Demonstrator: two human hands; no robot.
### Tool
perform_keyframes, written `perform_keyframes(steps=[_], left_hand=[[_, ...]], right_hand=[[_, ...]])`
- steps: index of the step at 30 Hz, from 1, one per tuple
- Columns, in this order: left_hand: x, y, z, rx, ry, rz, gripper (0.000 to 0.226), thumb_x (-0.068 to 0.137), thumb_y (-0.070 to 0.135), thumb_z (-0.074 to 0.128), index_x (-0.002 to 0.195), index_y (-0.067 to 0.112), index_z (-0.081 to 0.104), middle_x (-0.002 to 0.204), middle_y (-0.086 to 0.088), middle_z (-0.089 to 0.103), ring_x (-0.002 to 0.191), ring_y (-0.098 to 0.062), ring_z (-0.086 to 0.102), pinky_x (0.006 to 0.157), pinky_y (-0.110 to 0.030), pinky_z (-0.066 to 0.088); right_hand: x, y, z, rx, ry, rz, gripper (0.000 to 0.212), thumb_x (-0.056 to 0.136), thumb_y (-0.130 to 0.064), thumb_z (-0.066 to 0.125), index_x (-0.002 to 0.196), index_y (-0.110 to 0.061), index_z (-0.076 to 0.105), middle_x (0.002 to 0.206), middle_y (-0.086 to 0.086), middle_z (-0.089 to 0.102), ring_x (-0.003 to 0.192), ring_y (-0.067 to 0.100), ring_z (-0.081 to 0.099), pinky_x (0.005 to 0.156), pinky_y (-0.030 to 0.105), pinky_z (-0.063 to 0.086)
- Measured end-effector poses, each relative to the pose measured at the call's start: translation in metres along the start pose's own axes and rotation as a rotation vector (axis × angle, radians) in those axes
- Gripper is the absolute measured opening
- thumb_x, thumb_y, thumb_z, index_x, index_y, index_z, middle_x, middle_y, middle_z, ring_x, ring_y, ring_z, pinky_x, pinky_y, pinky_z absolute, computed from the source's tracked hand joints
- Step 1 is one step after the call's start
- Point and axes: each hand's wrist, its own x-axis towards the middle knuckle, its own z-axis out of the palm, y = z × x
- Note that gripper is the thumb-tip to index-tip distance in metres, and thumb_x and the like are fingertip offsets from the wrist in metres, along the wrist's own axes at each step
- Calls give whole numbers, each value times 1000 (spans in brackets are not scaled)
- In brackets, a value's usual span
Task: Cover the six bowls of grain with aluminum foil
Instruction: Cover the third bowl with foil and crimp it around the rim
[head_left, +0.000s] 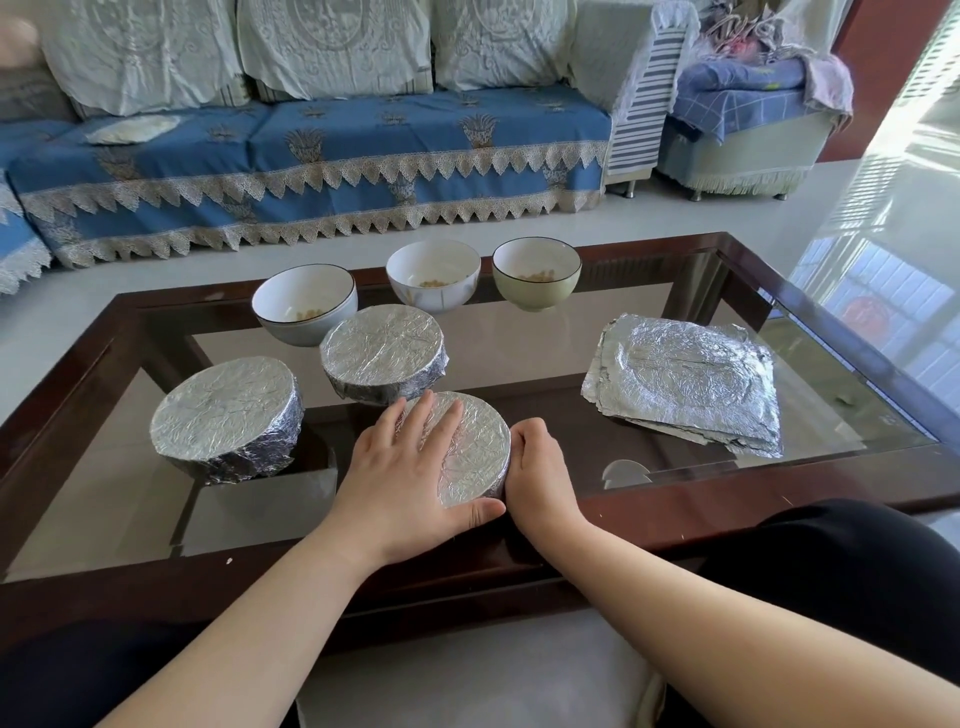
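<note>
Crimping foil on 3rd bowl (470, 452): left hand (410, 467) flat atop, right hand (535, 467) curled vs side. Next: grab sheet off foil stack (691, 379) for bare bowl (305, 304).

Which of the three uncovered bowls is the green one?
The rightmost uncovered bowl, at the far edge of the table nearest the foil sheets. Its outside is pale green; the middle bowl and left bowl are white outside.
</note>
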Motion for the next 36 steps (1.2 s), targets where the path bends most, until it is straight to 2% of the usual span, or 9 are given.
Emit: perform_keyframes(steps=[3,11,17,19,22,25,28,31,36], left_hand=[[0,2,-1,0,5,-14,129,47,104,-8,156,35,-11,166,1,-10,151,-25,-9,121,-48,8],[2,10,-1,10,12,-87,132,44,102,-12,156,33,-10,166,-1,-10,151,-28,-8,120,-47,8],[3,15,0,0,13,-131,130,46,101,-8,156,30,-10,166,-3,-10,151,-29,-7,120,-47,8],[3,16,-1,-6,17,-141,133,43,101,-13,156,31,-10,166,-3,-10,151,-29,-7,120,-47,8],[3,17,-1,-14,8,-151,137,37,100,-19,156,31,-11,166,-3,-11,151,-29,-8,120,-48,8],[4,18,-2,-16,8,-155,136,39,100,-18,155,31,-12,166,-4,-11,151,-30,-8,120,-48,8],[4,18,-2,-8,-4,-159,133,43,101,-11,155,31,-12,166,-4,-11,151,-30,-8,120,-48,7],[4,18,-2,-19,-9,-168,130,47,101,-4,155,31,-12,166,-5,-11,151,-30,-9,120,-49,7],[4,20,-5,-53,-31,-182,142,33,101,-21,156,31,-10,166,-5,-11,151,-30,-8,120,-48,8]], right_hand=[[5,3,0,-102,28,-71,13,100,-13,44,96,-10,56,102,6,55,98,25,46,83,33,36],[12,-2,-10,146,23,104,11,96,-12,52,94,-19,61,75,-10,64,66,4,59,58,9,40],[-7,-8,-12,249,-12,110,30,103,-21,39,98,-15,68,92,1,71,88,19,67,83,35,52],[-12,-11,-12,253,-18,60,38,105,-24,35,92,-6,66,87,11,70,84,26,64,76,31,49],[-18,-13,-10,286,-33,76,32,105,-27,35,108,-17,66,97,-6,68,91,10,61,75,15,43],[-17,-13,-10,309,-55,86,33,105,-31,35,123,-22,62,110,-8,67,104,9,60,87,22,42],[-11,-12,-12,306,-108,98,36,105,-34,35,116,-21,66,103,-7,70,100,10,62,84,26,45],[-8,-6,-11,340,-154,88,37,104,-38,37,106,-21,69,102,10,71,97,17,65,90,38,50],[-5,-7,-12,418,-191,124,34,101,-39,41,102,-27,72,105,13,71,105,29,64,88,39,54]])
